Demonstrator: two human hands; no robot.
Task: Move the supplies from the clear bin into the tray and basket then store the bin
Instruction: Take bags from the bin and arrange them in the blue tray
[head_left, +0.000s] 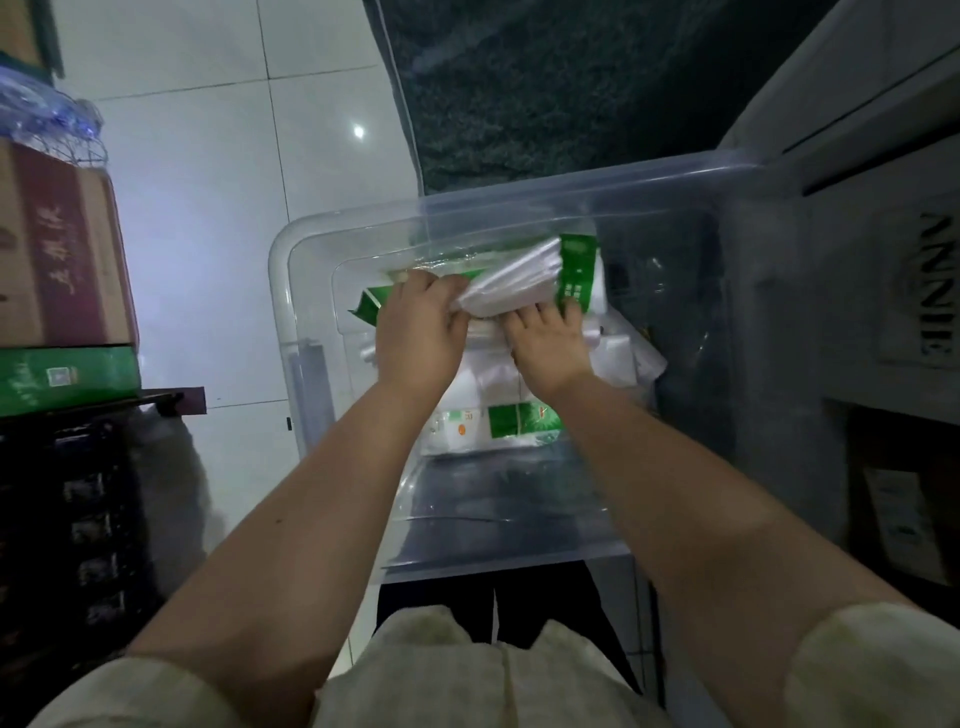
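1. Right now both hands are reaching down into the bin (291, 249), which is sitting on the floor in front of the person.
2. Inside the bin, the left hand (418, 332) is curling around the near end of a pack (511, 283), a soft white plastic-wrapped bundle with green print, pinching its gathered wrap between thumb and fingers.
3. Just right of it in the bin, the right hand (548, 340) is lying flatter, fingers spread and pressing on the pack's lower edge; whether it is really gripping or only steadying, I cannot tell.
4. Under the pack, more white and green packs (498, 423) are lying loose on the bin's bottom, toward its near wall.
5. Judging by the crumpling film, the pack is probably light and squashy, with slippery wrap that may slide through a loose pinch.
6. Taking hold around its middle, or cupping it from below with both hands, looks safer than tugging at the wrap's end, which could stretch or tear.
7. Neither tray nor basket is showing clearly anywhere around the bin, so the unloading appears to be at an early stage.
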